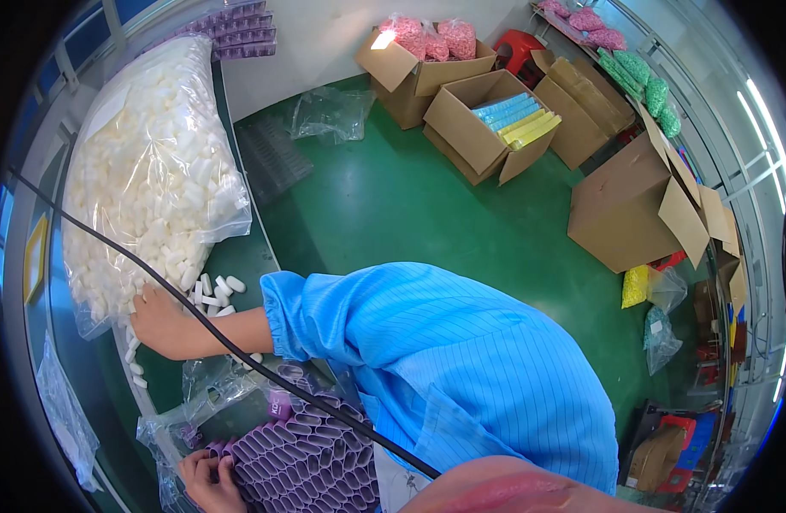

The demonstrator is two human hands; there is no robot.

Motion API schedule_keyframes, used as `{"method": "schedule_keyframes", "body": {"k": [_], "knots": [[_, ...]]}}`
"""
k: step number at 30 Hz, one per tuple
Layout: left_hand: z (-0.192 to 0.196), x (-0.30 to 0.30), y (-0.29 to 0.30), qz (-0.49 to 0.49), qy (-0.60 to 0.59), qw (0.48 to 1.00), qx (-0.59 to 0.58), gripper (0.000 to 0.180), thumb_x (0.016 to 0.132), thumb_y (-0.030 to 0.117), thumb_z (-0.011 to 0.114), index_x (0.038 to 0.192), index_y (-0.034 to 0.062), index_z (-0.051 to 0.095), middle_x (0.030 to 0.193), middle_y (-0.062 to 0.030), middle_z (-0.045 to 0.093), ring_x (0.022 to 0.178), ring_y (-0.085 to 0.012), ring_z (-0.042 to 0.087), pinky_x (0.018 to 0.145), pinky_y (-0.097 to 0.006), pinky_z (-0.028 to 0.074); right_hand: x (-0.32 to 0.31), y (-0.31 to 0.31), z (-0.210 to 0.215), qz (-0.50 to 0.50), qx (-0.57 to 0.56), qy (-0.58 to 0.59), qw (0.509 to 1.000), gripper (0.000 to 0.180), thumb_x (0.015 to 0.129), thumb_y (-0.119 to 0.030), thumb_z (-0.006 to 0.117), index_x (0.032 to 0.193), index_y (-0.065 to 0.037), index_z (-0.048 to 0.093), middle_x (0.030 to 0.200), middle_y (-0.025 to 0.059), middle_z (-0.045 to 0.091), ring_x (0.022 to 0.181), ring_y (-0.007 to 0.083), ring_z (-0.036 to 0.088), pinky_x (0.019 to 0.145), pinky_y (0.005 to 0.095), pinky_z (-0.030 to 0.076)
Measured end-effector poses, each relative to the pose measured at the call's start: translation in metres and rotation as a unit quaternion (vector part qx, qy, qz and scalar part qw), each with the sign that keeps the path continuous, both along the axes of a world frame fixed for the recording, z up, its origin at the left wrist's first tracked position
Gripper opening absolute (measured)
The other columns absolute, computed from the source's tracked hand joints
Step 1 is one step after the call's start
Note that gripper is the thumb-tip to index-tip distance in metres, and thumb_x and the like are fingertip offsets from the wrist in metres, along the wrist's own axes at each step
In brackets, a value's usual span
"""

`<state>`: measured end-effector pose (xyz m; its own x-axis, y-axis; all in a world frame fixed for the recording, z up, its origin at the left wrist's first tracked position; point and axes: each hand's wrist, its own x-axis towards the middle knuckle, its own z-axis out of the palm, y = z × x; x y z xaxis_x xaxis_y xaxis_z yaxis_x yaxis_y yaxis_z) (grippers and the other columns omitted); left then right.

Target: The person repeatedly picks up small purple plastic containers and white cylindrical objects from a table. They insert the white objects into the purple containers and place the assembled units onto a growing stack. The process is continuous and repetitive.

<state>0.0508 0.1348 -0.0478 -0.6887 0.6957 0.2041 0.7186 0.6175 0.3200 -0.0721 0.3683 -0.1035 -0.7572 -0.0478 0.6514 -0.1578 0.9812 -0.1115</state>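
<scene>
My right hand (172,327), reaching out of a blue striped sleeve, has its bent fingers among small white oblong plastic pieces (181,265) at the low end of a big clear bag (145,145). What those fingers hold is hidden. Several loose white pieces (212,292) lie on the bench beside my wrist. Nearer the lower edge, my left hand (212,486) curls its fingers and thumb at the end of a purple oval tube (229,448). It sits at the left edge of a packed stack of open-ended purple tubes (303,453), next to crumpled clear plastic (175,427).
A black cable (136,259) crosses in front of my right wrist. Purple strips (243,30) lie behind the bag. On the green floor (342,214) stand open cartons, one with pink bags (406,36), another with blue and yellow packs (517,120), and a larger carton (624,205).
</scene>
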Motion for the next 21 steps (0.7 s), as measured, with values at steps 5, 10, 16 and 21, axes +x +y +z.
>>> {"method": "schedule_keyframes", "body": {"k": [5, 10, 16, 21], "knots": [[0.035, 0.017, 0.029, 0.144, -0.069, 0.987, -0.001, 0.020, 0.084, 0.019, 0.071, 0.089, 0.0004, 0.067, 0.092, -0.0118, 0.069, 0.079, -0.0229, 0.063, 0.076, -0.031, 0.051, -0.007, -0.024, -0.014, 0.160, -0.223, 0.079, 0.958, 0.015, 0.063, -0.006, 0.063, 0.076, 0.002, 0.063, 0.078, 0.0176, 0.054, 0.084, 0.0323, 0.056, 0.067, 0.0378, 0.048], [0.006, -0.008, -0.001, 0.220, -0.037, 0.957, 0.187, 0.021, 0.088, 0.005, 0.063, 0.077, 0.0003, 0.046, 0.078, -0.0032, 0.048, 0.074, -0.0113, 0.043, 0.075, -0.022, 0.040, 0.005, -0.041, -0.023, 0.314, -0.086, -0.093, 0.941, 0.012, 0.060, -0.007, 0.062, 0.070, 0.001, 0.063, 0.081, 0.0193, 0.058, 0.079, 0.0336, 0.058, 0.069, 0.0400, 0.049], [-0.010, -0.023, 0.005, 0.221, -0.124, 0.928, 0.273, 0.026, 0.081, 0.002, 0.071, 0.104, -0.0006, 0.060, 0.099, -0.0063, 0.064, 0.094, -0.0130, 0.061, 0.085, -0.026, 0.047, 0.002, -0.013, -0.019, 0.301, -0.029, -0.093, 0.949, 0.009, 0.068, -0.008, 0.061, 0.075, -0.004, 0.063, 0.080, 0.0144, 0.059, 0.086, 0.0339, 0.056, 0.077, 0.0424, 0.047], [-0.024, -0.022, -0.003, 0.198, -0.144, 0.921, 0.303, 0.028, 0.075, 0.015, 0.077, 0.100, 0.0049, 0.069, 0.090, -0.0041, 0.069, 0.079, -0.0106, 0.063, 0.071, -0.023, 0.049, 0.002, -0.013, -0.012, 0.361, -0.088, -0.073, 0.926, 0.009, 0.074, -0.007, 0.064, 0.082, -0.005, 0.066, 0.082, 0.0135, 0.063, 0.085, 0.0318, 0.059, 0.076, 0.0425, 0.049]]}}
